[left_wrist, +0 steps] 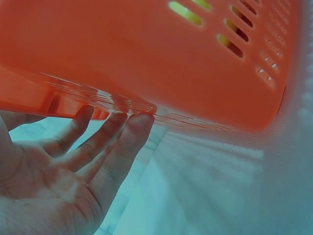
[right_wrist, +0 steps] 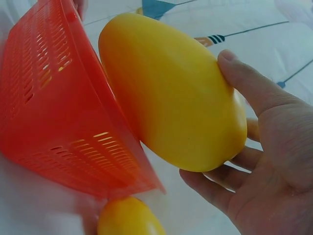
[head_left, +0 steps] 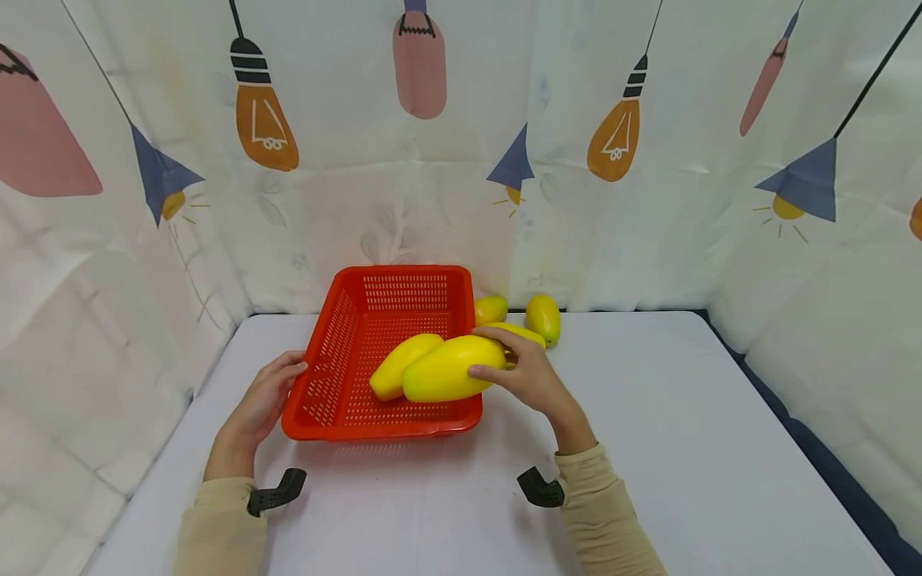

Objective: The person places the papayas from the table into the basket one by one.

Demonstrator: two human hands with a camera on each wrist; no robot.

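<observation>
My right hand (head_left: 529, 376) holds a large yellow mango (head_left: 450, 370) at its right end, thumb on one side and fingers round the other. The mango lies slantwise over the right side of a red plastic basket (head_left: 317, 400). Inside the basket rests a second yellow mango (head_left: 403, 364), partly hidden behind the held one. At the basket's left side is my left hand (head_left: 262, 400); in the left wrist view its extended fingertips (left_wrist: 139, 125) touch the slotted outer wall, while the thumb is mostly out of sight.
Beyond the right side of the basket, several more yellow mangoes lie on the white table (head_left: 648, 416): one (head_left: 543, 318) at the back edge, another (head_left: 492, 309) beside the basket, and one (head_left: 520, 329) partly behind my right hand. A patterned curtain (head_left: 461, 200) hangs behind the table.
</observation>
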